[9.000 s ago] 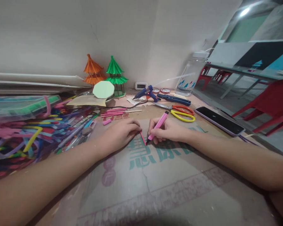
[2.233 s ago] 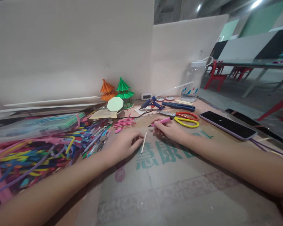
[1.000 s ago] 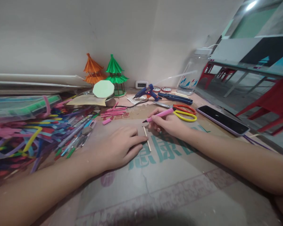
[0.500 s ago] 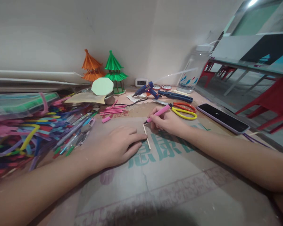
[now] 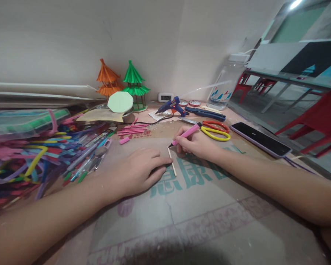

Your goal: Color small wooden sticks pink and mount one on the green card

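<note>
Here the left hand lies palm down and flat on the printed cardboard sheet that covers the desk, its fingertips pressing on a thin pale wooden stick. The stick lies just right of that hand, its long axis running from near the person's side away and slightly leftward, the far end up by the marker tip. The right hand is closed around a pink marker pen, held like a pencil, with the dark tip pointing down and left so that it meets or nearly meets the stick's far end; whether it touches I cannot tell. So the left hand holds the nearer stretch of the stick, and the right hand works at the far end. Beyond the right hand lie red-and-yellow-handled scissors, a blue glue gun and a dark phone. A small row of pink-coloured sticks lies further off, beside a heap of coloured straws to the left.
</note>
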